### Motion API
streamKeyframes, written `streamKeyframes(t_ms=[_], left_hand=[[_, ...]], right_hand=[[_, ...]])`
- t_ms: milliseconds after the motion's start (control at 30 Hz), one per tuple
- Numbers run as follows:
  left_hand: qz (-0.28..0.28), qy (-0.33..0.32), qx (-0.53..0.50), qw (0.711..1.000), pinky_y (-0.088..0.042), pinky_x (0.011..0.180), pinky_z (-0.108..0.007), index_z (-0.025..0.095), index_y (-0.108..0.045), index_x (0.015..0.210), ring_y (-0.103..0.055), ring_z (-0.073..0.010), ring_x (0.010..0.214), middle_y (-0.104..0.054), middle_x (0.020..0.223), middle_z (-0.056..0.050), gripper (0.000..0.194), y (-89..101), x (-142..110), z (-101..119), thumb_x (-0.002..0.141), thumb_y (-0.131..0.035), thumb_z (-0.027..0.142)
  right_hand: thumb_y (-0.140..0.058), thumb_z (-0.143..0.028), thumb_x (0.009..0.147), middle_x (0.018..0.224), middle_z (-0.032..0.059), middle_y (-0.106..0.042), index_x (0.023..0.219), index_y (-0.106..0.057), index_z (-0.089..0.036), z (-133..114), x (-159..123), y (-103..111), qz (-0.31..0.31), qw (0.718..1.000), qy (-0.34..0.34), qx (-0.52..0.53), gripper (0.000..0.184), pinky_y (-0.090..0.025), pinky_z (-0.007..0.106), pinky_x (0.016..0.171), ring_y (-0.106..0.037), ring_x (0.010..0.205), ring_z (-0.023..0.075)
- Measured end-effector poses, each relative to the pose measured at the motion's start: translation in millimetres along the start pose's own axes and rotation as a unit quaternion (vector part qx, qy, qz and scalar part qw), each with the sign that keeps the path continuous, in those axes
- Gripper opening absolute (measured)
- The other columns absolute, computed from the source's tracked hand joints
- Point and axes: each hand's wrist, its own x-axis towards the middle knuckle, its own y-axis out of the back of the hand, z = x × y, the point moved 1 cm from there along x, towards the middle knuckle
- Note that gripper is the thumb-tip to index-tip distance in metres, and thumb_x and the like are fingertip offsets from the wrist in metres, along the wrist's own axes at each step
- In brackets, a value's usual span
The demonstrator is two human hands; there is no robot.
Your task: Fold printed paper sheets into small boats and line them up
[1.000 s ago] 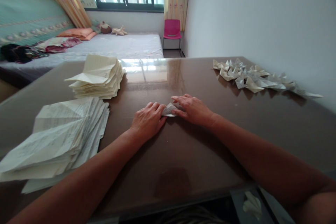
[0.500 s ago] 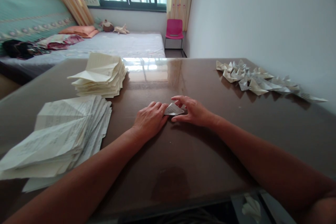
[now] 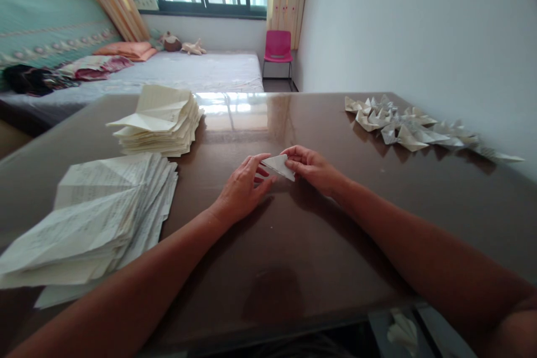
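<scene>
A small folded paper triangle (image 3: 277, 165) is held just above the brown table (image 3: 268, 268). My right hand (image 3: 312, 168) pinches its right end between thumb and fingers. On the other side, my left hand (image 3: 243, 185) has its thumb and fingers apart, with the fingertips close to the paper's left corner; whether they touch it I cannot tell. Creased sheets lie in two stacks on the left: a whitish written stack (image 3: 96, 207) nearer me and a yellowish stack (image 3: 161, 120) behind it.
Several folded paper boats (image 3: 403, 126) are grouped at the table's right, beside the white wall (image 3: 419, 28). Beyond the table are a bed (image 3: 210, 70) with pillows and toys, and a pink chair (image 3: 278, 47). A pale paper piece (image 3: 401, 331) shows below the table edge.
My right hand has closed on the paper triangle, which is now turned and raised off the table. The fingers of my left hand have loosened from it and spread.
</scene>
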Motion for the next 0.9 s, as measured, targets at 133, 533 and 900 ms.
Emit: streamKeyframes(t_ms=[133,533,900], left_hand=[[0.010,0.020,-0.060,0.998,-0.055,0.075,-0.026,0.015,-0.052,0.124,-0.063,-0.0135,0.085,-0.060,0.110,-0.009,0.039,-0.2,0,8,0.088,-0.053,0.030],[0.003,-0.027,0.013,1.000,-0.047,0.095,-0.033,0.015,-0.045,0.136,-0.059,-0.0167,0.100,-0.057,0.115,-0.011,0.043,-2.7,-1,6,0.095,-0.041,0.027],[-0.014,-0.065,0.092,0.994,-0.044,0.099,-0.033,0.012,-0.037,0.142,-0.057,-0.0185,0.105,-0.053,0.118,-0.013,0.049,-3.6,-2,11,0.097,-0.035,0.030]], right_hand=[[-0.062,-0.040,0.082,0.076,-0.0016,-0.059,0.103,-0.054,-0.019,3,-1,-6,-0.045,0.999,0.008,0.010,0.031,-0.046,0.023,0.060,-0.054,0.068,0.0109],[-0.062,-0.025,0.080,0.118,0.0093,-0.055,0.122,-0.055,-0.022,-7,-14,-22,0.026,0.922,0.228,-0.313,0.042,-0.054,0.025,0.059,-0.060,0.081,0.0140],[-0.059,-0.023,0.083,0.115,0.0082,-0.066,0.120,-0.058,-0.018,-7,-12,-17,0.031,0.879,0.262,-0.398,0.037,-0.049,0.037,0.092,-0.058,0.103,0.0218]])
